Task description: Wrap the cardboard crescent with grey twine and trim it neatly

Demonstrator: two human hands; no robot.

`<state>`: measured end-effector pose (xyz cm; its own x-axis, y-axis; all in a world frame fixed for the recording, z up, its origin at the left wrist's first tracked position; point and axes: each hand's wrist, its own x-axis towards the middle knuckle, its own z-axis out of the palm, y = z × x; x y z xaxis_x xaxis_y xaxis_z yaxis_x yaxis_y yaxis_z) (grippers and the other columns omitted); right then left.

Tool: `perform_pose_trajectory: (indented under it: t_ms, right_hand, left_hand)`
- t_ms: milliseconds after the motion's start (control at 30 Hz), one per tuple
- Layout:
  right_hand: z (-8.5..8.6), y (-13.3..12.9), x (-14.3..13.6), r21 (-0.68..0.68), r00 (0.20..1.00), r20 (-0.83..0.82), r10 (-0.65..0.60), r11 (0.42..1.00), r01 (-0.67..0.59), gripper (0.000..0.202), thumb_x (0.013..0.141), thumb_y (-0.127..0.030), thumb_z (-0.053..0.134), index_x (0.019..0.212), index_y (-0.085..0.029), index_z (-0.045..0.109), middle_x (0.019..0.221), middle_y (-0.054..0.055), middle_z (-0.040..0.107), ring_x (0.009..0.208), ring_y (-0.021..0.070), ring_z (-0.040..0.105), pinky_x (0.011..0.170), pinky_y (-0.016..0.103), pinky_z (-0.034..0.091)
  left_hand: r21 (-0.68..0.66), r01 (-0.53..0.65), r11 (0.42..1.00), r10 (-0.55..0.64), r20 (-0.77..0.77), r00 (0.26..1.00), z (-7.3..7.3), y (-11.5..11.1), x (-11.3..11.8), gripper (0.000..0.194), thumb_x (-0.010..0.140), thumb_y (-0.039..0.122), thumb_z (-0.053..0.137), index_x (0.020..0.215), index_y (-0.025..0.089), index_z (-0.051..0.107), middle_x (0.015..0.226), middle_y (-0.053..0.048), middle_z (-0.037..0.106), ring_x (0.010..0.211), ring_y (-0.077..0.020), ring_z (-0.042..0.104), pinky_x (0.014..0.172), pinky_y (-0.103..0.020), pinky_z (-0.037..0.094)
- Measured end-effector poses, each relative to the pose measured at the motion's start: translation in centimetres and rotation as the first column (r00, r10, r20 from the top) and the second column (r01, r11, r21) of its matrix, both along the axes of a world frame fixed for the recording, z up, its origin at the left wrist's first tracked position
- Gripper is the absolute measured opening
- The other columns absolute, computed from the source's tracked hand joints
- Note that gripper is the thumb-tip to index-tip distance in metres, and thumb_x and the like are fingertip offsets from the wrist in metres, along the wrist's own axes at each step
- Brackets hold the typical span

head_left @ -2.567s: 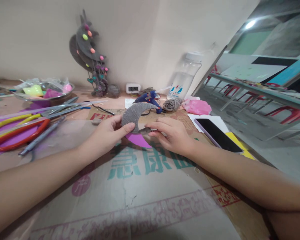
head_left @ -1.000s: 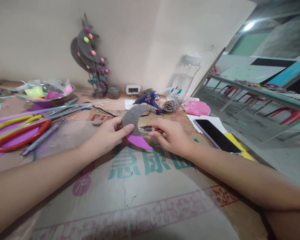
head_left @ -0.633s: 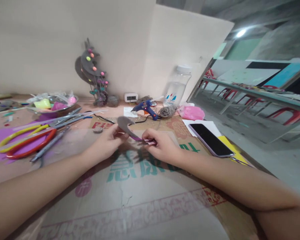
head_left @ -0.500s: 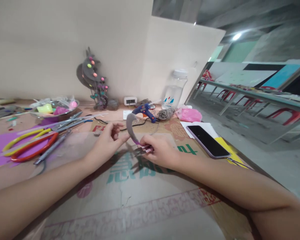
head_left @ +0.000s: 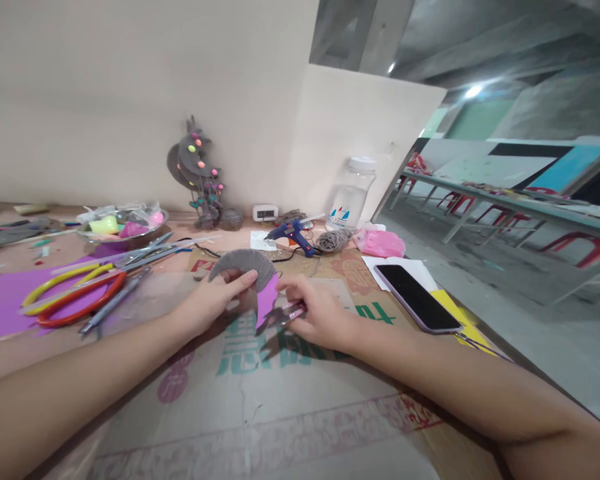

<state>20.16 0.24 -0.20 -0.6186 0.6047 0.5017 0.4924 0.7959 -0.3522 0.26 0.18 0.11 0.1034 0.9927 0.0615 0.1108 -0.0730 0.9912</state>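
Observation:
My left hand (head_left: 223,293) pinches a crescent (head_left: 245,263) between thumb and fingers. Most of the crescent looks wrapped in grey yarn, while its lower right end is bare purple (head_left: 267,299) and tapers to a point. In my right hand (head_left: 317,310) is a small pair of metal snips (head_left: 293,312), its blades pointing left beside the purple tip. Whether the blades touch the crescent I cannot tell. Both hands are above a cardboard sheet (head_left: 280,413) with green and red print.
Behind the hands lie a blue glue gun (head_left: 293,235), a grey yarn ball (head_left: 333,240) and a water bottle (head_left: 351,193). Scissors (head_left: 80,293) rest on the left, near a bowl (head_left: 125,241). A phone (head_left: 417,299) is at right. A decorated grey crescent (head_left: 193,160) stands against the wall.
My left hand has taken hold of the crescent, which now shows its broad face instead of its edge. My right hand has gone from holding crescent and snips to the snips beside the purple end.

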Motion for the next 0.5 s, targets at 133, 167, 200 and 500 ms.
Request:
perform_pose_trajectory:
  t_ms: [133,167,200,500]
  right_hand:
    - [0.7,0.4,0.0,-0.282,0.961,-0.196,-0.196,0.950,0.136,0.043,0.080,-0.031,0.059,0.119,-0.022,0.045,0.054,-0.010,0.035,0.048,0.0082,0.037,0.049,0.019,0.031]
    - [0.7,0.5,-0.1,-0.331,0.954,-0.215,-0.209,0.935,0.130,0.040,0.080,-0.032,0.059,0.117,-0.022,0.049,0.055,-0.009,0.036,0.049,0.0085,0.037,0.050,0.020,0.032]
    - [0.7,0.6,-0.3,-0.378,0.951,-0.238,-0.195,0.921,0.094,0.035,0.079,-0.032,0.058,0.112,-0.022,0.053,0.056,-0.008,0.040,0.051,0.0089,0.041,0.052,0.020,0.034]
    - [0.3,0.6,-1.2,-0.458,0.943,-0.289,-0.167,0.889,0.017,0.025,0.083,-0.038,0.051,0.069,-0.017,0.054,0.060,-0.004,0.044,0.056,0.0083,0.041,0.053,0.020,0.034]
  left_hand:
    - [-0.017,0.102,0.995,-0.102,0.021,0.995,-0.5,0.1,-0.3,0.028,0.074,0.044,0.060,0.068,0.017,0.061,0.060,0.002,0.056,0.055,-0.0115,0.050,0.052,-0.022,0.040]
    - [-0.014,0.121,0.993,-0.121,0.016,0.993,-0.5,0.1,-0.3,0.028,0.075,0.044,0.060,0.065,0.017,0.059,0.058,0.002,0.055,0.054,-0.0111,0.049,0.052,-0.022,0.039]
    - [-0.008,0.133,0.991,-0.133,0.003,0.991,-0.4,0.1,-0.3,0.029,0.075,0.043,0.060,0.063,0.017,0.058,0.057,0.003,0.053,0.054,-0.0108,0.048,0.052,-0.022,0.039]
    - [0.221,0.144,0.965,-0.055,-0.362,0.930,0.2,-0.4,0.1,0.040,0.084,0.045,0.044,0.054,0.019,0.048,0.053,0.001,0.051,0.053,-0.0138,0.048,0.052,-0.026,0.036]
